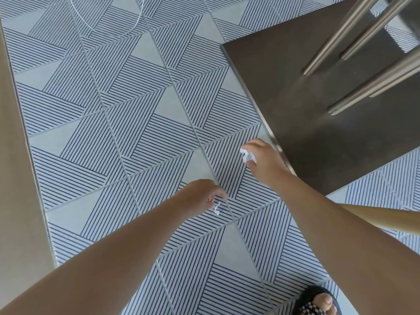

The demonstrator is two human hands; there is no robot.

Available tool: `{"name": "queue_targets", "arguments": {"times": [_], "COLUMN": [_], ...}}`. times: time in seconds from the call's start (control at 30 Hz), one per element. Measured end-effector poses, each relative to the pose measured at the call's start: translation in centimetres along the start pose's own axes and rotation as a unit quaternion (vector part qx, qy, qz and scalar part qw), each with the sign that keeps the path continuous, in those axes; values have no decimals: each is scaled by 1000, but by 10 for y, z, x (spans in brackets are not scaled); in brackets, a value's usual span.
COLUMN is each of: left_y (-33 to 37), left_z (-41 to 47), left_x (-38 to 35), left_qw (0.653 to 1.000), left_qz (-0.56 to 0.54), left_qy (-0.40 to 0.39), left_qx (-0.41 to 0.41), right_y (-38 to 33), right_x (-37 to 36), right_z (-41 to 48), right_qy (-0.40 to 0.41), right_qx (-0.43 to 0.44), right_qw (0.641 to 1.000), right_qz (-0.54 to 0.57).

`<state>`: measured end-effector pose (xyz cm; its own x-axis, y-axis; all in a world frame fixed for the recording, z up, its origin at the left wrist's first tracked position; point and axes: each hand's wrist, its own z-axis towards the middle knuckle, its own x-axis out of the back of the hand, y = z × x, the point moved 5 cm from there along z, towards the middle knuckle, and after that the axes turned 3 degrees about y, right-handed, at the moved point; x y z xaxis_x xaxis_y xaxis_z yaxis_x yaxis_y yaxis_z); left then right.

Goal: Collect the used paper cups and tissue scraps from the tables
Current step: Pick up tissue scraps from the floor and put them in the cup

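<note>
I look straight down at a striped tiled floor (141, 137). My right hand (264, 160) reaches down beside the metal table base and is closed on a crumpled white tissue scrap (247, 156) that sticks out from its fingers. My left hand (200, 197) hangs lower left of it with fingers curled, pinching a small thin white tissue shred (217, 208) that dangles below the fingertips. No paper cups are in sight.
A brushed metal table base plate (318, 137) with several steel legs (354, 35) fills the upper right. A beige wall or panel (13, 178) runs along the left edge. A wooden edge (386, 218) shows at right, my sandalled foot (318, 302) at bottom right.
</note>
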<state>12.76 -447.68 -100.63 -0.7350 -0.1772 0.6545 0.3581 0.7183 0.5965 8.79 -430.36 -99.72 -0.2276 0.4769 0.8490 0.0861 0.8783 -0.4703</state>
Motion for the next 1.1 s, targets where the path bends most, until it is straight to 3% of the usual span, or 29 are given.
{"name": "queue_targets", "arguments": {"times": [0.27,0.43,0.87,1.1], "left_y": [5,4,-8,-7], "left_z": [10,9,4,1], "left_x": [-8,-6,30,30], "left_qw": [999,999,992,991], "left_qz": [35,36,-4,-8], "left_qy": [-21,3,119,114], "left_qx": [-8,-7,51,66], "right_y": [7,11,17,1], "right_x": [-9,2,-4,-18], "right_z": [-11,-19,-29,-29], "right_qy": [-11,28,8,52], "right_qx": [-20,-35,-76,-100], "right_qw": [1000,998,996,994], "right_qz": [-6,52,48,9]}}
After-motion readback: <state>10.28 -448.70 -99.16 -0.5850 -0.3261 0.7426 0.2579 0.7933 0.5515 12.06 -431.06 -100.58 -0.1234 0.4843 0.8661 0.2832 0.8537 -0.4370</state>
